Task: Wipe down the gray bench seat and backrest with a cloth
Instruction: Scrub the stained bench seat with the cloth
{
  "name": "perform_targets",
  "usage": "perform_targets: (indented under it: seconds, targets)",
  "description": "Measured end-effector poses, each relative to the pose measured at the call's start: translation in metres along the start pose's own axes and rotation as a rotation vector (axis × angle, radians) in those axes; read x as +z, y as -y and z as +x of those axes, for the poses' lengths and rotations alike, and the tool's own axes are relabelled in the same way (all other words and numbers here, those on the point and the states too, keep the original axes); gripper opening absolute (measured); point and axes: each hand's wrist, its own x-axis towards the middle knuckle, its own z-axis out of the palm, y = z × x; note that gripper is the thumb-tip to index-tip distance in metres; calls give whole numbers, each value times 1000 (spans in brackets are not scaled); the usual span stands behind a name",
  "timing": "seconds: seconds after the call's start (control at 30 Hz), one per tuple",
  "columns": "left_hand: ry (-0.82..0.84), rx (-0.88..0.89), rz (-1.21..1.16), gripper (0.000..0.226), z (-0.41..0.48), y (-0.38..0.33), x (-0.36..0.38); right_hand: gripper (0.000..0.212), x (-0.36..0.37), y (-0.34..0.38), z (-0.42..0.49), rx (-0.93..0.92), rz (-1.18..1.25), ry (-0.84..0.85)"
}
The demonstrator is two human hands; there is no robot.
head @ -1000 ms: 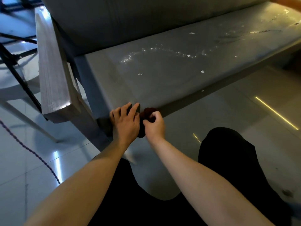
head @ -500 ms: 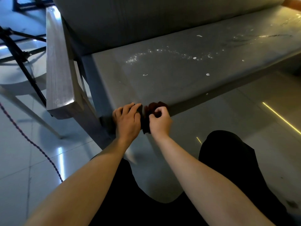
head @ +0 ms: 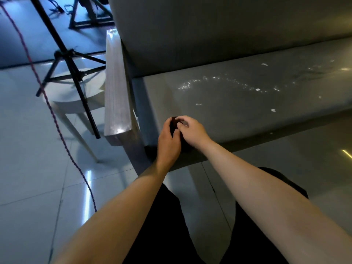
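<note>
crouching before one gray bench, i had its seat (head: 219, 103) spread wide in front of me and its backrest (head: 209, 31) rising behind, the top of that cut off by the frame. the seat was smooth and dull gray, with a curving trail of small white specks (head: 224, 82) and a few larger pale flecks scattered across it; toward the far right the marks blurred into streaks i could not read. one pale wooden armrest (head: 117, 96) ran along the seat's left end. past it stood one black tripod (head: 70, 60) over a pale round stool (head: 76, 94), and one reddish braided cord (head: 55, 121) crossed the glossy tile floor (head: 34, 187). a second metal frame sat in the far corner, too dim to name. my two bare forearms reached in from below, over my dark-clothed knees.

both hands met at the seat's front left corner. my left hand (head: 168, 141) was curled with its thumb against one dark cloth (head: 173, 123), and my right hand (head: 192, 131) was bent over it, fingers pinching the top edge. the cloth lay bunched between them on the seat's edge, mostly hidden, only a small dark reddish patch showing, so its full shape stayed unclear.
</note>
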Motion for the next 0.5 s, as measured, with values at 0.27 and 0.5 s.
perform_targets:
  seconds: [0.27, 0.5]
  targets:
    - [-48, 26, 265, 46, 55, 2, 4, 25, -7, -15, 65, -156, -339, -39]
    - [-146, -69, 477, 51, 128, -7, 8, 23, -35, -68, 105, -396, -592, -125]
